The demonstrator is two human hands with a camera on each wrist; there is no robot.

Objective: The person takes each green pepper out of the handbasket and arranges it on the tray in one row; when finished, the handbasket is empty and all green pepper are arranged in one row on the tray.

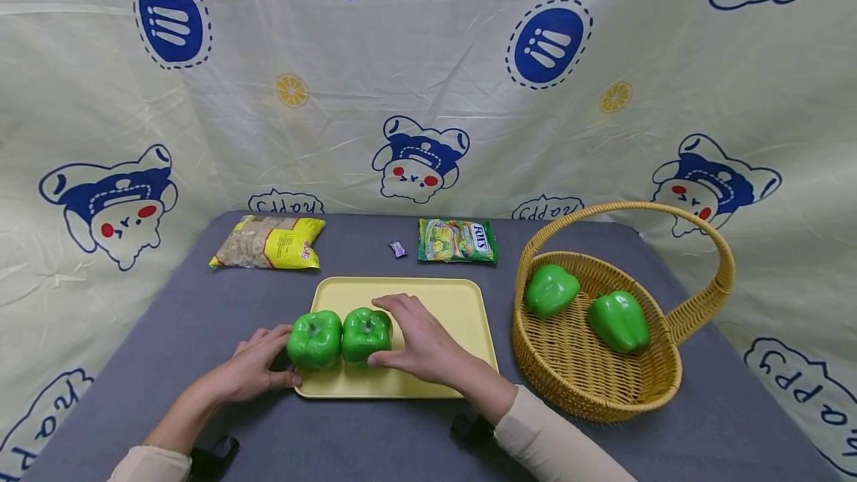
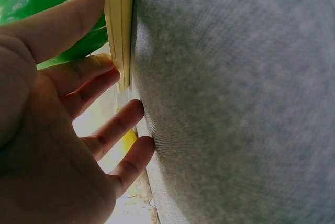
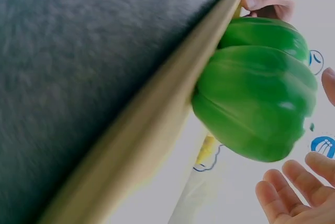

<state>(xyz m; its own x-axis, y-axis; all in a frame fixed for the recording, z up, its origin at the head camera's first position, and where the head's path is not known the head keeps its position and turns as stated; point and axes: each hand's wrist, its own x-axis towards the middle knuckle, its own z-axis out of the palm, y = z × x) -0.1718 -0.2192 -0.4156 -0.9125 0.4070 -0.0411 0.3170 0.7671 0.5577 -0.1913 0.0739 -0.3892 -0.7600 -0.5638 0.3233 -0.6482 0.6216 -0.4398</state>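
Observation:
Two green bell peppers stand side by side on the left part of a pale yellow tray [image 1: 442,303]. My left hand [image 1: 257,367] is at the tray's left edge, beside the left bell pepper [image 1: 315,341]. In the left wrist view its thumb [image 2: 68,20] and nearest fingers touch the tray rim [image 2: 119,30], the other fingertips reaching the tablecloth. Thumb and fingers spread, my right hand [image 1: 422,341] is at the right bell pepper [image 1: 366,335]. The right wrist view shows a gap between these fingers [image 3: 301,182] and that pepper [image 3: 256,98].
Right of the tray stands a wicker basket [image 1: 582,400] with a tall handle, holding two more green peppers [image 1: 619,320]. Behind the tray lie a yellow-and-clear bag [image 1: 268,242], a small purple packet [image 1: 398,249] and a green snack bag [image 1: 457,241]. A printed curtain [image 1: 321,147] hangs behind the table.

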